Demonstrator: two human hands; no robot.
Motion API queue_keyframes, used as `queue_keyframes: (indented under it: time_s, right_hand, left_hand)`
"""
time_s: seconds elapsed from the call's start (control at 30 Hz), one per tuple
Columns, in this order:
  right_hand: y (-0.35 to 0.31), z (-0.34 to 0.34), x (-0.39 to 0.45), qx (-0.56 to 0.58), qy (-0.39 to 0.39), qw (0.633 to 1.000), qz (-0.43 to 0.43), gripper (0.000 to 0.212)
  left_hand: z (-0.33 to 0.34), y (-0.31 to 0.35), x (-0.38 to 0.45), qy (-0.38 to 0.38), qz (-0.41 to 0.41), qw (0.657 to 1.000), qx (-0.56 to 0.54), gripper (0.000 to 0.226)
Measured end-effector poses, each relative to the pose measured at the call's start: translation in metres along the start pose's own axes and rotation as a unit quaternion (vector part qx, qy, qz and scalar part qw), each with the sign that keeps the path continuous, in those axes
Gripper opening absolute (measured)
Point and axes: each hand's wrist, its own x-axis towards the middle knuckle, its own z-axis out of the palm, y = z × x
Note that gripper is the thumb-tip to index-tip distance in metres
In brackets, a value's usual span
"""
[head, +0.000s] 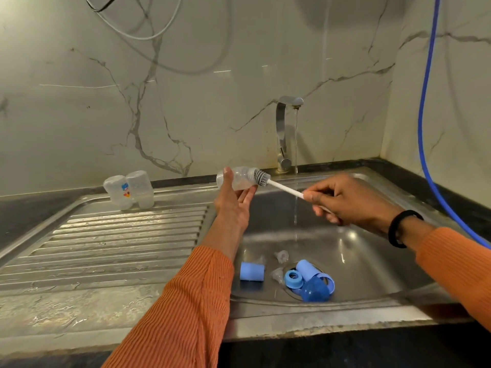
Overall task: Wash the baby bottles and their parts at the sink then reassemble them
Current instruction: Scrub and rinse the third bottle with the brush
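Observation:
My left hand (pixel 233 201) grips a clear baby bottle (pixel 239 179) held sideways above the sink's left edge, mouth pointing right. My right hand (pixel 345 200) holds the white handle of a bottle brush (pixel 281 186); its grey bristle head sits at the bottle's mouth. Two more clear bottles (pixel 130 189) stand upside down at the back of the drainboard. In the sink basin (pixel 372 261) lie several blue caps and rings (pixel 309 281), a blue sleeve (pixel 252 272) and clear teats (pixel 281 256).
The chrome tap (pixel 283 134) at the back runs a thin stream of water into the basin. The ribbed steel drainboard (pixel 106 243) spreads to the left, wet. A blue hose (pixel 425 115) hangs down the right wall. Marble walls close the corner.

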Motion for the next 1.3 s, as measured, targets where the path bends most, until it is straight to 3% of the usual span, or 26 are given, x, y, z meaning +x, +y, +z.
queue_keyframes:
  time_s: [0.1, 0.13, 0.2, 0.27, 0.37, 0.47, 0.57, 0.63, 0.77, 0.83, 0.93, 1.03, 1.13, 1.23, 1.3]
  right_hand:
    - [0.0, 0.007, 0.0, 0.097, -0.054, 0.991, 0.075, 0.02]
    - [0.002, 0.008, 0.001, 0.062, -0.047, 0.995, 0.063, 0.02]
    - [0.006, 0.004, 0.003, -0.13, 0.01, 0.991, -0.012, 0.019]
    - [0.01, -0.002, 0.005, -0.298, 0.086, 0.947, -0.081, 0.021]
    - [0.015, -0.009, 0.006, -0.353, 0.187, 0.908, -0.123, 0.023]
    - [0.017, -0.003, 0.006, -0.277, 0.169, 0.938, -0.121, 0.02]
    - [0.009, 0.01, 0.006, -0.015, 0.03, 0.999, 0.017, 0.016]
    - [0.001, 0.018, 0.004, 0.151, -0.017, 0.983, 0.106, 0.019]
    - [-0.008, 0.033, 0.001, 0.223, 0.004, 0.97, 0.096, 0.02]
    - [-0.005, 0.03, 0.001, 0.178, 0.008, 0.982, 0.06, 0.02]
    - [0.0, 0.015, 0.005, 0.015, -0.017, 1.0, 0.006, 0.023]
    - [-0.001, 0.006, 0.011, -0.147, -0.03, 0.988, -0.028, 0.02]
    - [0.001, 0.007, 0.015, -0.26, 0.015, 0.963, -0.066, 0.016]
    - [0.002, 0.015, 0.015, -0.247, 0.071, 0.962, -0.089, 0.013]
    - [0.002, 0.02, 0.012, -0.199, 0.045, 0.976, -0.078, 0.018]
  left_hand:
    - [-0.001, -0.001, 0.0, -0.005, 0.01, 1.0, -0.003, 0.038]
    - [-0.001, -0.001, 0.001, -0.003, 0.021, 1.0, 0.007, 0.044]
    - [-0.002, -0.002, 0.002, 0.015, 0.042, 0.998, 0.052, 0.048]
    - [-0.006, -0.004, 0.002, 0.036, 0.049, 0.994, 0.087, 0.043]
    - [-0.006, -0.009, 0.0, 0.026, 0.026, 0.994, 0.102, 0.048]
    - [-0.002, -0.01, -0.003, -0.002, -0.005, 0.996, 0.084, 0.042]
    - [-0.001, -0.013, -0.005, -0.046, -0.006, 0.992, 0.116, 0.04]
    - [0.002, -0.02, -0.01, -0.082, -0.008, 0.985, 0.155, 0.055]
    - [0.009, -0.017, -0.01, -0.103, 0.002, 0.985, 0.138, 0.054]
    - [0.007, -0.013, -0.009, -0.105, 0.005, 0.984, 0.144, 0.05]
    - [0.001, -0.012, -0.01, -0.078, 0.024, 0.984, 0.161, 0.059]
    - [-0.002, -0.01, -0.007, -0.038, 0.111, 0.961, 0.25, 0.069]
    - [-0.001, -0.01, -0.006, -0.019, 0.157, 0.955, 0.249, 0.067]
    - [0.003, -0.008, -0.001, 0.007, 0.178, 0.959, 0.221, 0.063]
    - [0.003, -0.005, 0.003, 0.028, 0.16, 0.972, 0.17, 0.062]
